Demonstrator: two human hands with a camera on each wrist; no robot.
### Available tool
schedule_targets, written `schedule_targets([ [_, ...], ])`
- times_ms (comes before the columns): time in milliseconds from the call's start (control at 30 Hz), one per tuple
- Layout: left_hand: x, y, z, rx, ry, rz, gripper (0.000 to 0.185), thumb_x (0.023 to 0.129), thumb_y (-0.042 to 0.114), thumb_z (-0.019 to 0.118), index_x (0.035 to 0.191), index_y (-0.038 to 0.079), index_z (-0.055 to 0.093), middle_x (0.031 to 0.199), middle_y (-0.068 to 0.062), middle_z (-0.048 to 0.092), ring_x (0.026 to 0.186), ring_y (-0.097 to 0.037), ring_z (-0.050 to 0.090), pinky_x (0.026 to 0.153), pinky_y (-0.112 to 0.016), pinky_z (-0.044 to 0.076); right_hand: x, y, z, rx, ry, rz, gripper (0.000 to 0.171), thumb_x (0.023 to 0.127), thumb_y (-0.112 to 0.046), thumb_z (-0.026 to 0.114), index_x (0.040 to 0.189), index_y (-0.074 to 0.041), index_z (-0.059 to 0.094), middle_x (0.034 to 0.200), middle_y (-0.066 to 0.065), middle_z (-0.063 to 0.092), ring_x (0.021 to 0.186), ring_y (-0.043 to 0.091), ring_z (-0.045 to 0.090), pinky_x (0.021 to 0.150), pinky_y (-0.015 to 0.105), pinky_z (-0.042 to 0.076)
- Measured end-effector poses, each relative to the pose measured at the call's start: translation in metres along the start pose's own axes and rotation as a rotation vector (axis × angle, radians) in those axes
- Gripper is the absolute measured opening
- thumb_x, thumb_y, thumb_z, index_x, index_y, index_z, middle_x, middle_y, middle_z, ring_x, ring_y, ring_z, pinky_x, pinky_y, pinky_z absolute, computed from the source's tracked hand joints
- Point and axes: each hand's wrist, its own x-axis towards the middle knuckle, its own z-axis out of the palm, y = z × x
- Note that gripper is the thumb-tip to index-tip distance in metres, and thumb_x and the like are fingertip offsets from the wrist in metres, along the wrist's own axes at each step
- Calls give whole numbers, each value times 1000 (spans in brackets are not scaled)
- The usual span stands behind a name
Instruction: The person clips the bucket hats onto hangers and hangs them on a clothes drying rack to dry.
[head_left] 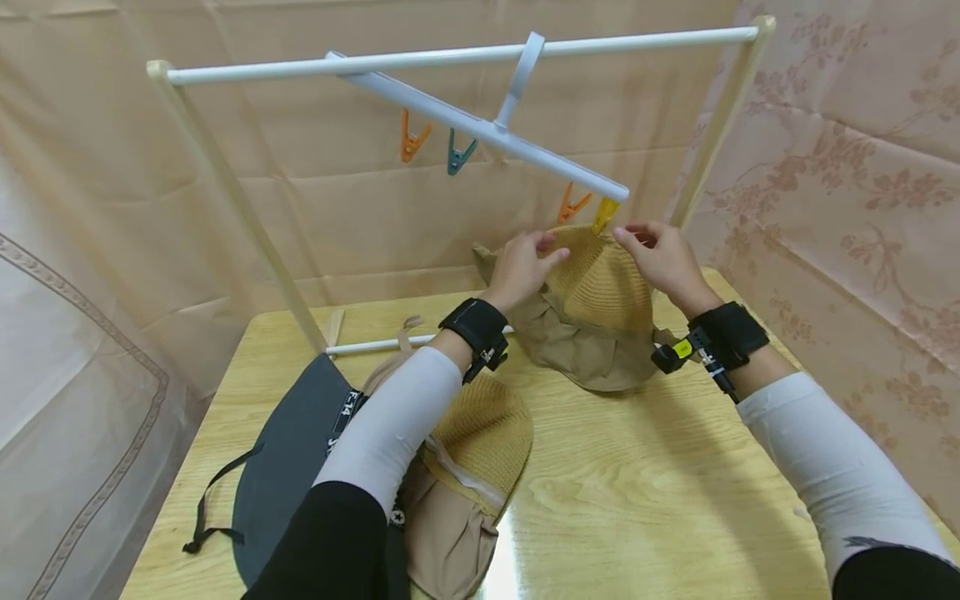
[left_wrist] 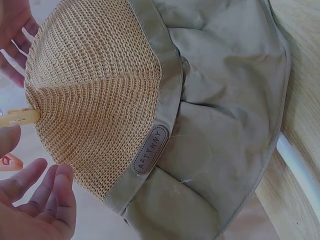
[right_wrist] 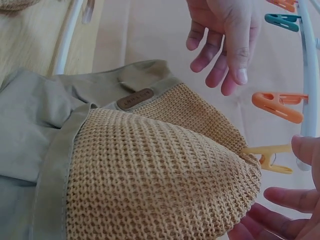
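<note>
My straw hat [head_left: 600, 287] hangs by its top from the yellow peg [head_left: 603, 215] on the hanger, and my left hand [head_left: 517, 268] and right hand [head_left: 660, 257] sit beside it, fingers loose — next, I think, the second hat [head_left: 468, 467] on the worktop.

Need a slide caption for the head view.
Tan knitted hat hangs from a yellow clothes peg, left hand and right hand alongside.
</note>
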Motion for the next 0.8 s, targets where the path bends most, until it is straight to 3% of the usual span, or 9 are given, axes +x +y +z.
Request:
schedule_targets([
  [367,-5,-2,0,17,-17,-5,42,96,37,61,127,8,63,125,-5,67,118,-21,59,102,-34,44,-8,-1,4,-51,69,-82,62,99,-47,48,136,3,52,127,30,57,112,42,55,90,54,45],
  [800,-15,-18,-1,11,-25,-30,42,95,36,63,127,8,63,122,-7,67,115,-22,58,101,-37,44,-17,-2,13,-106,105,-134,57,99,-44,53,131,3,57,117,26,55,106,41,55,87,54,45],
])
